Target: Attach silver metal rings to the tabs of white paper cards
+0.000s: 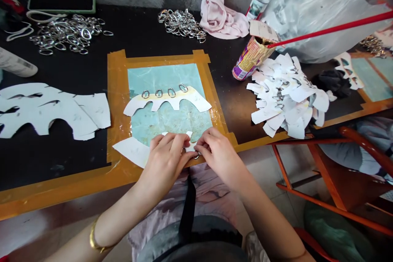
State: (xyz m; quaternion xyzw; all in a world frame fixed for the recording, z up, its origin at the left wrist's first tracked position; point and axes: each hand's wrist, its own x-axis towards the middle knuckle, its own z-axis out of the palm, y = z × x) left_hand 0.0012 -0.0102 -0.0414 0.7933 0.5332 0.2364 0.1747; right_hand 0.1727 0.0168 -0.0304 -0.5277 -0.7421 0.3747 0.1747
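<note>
Close to the table's front edge, both hands work on a white scalloped piece [130, 149], which looks like card or leather. My left hand [167, 157] is closed on it, thumb and fingers pinching near its middle. Just to the right, my right hand [216, 151] pinches the same piece, fingertips close to my left thumb. A metal ring [197, 156] shows in part under those fingertips; which hand grips it I cannot tell. Beyond the hands lies a second white scalloped piece [193, 100] with several metal rings along its upper, yellowish edge.
A taped blue-green sheet [166, 75] covers the work spot. White pieces [39, 106] lie left, and a heap of them [288, 98] right. Metal rings form piles [67, 35] at the back. A patterned carton [250, 59] with a red stick stands beside the pink cloth [221, 16].
</note>
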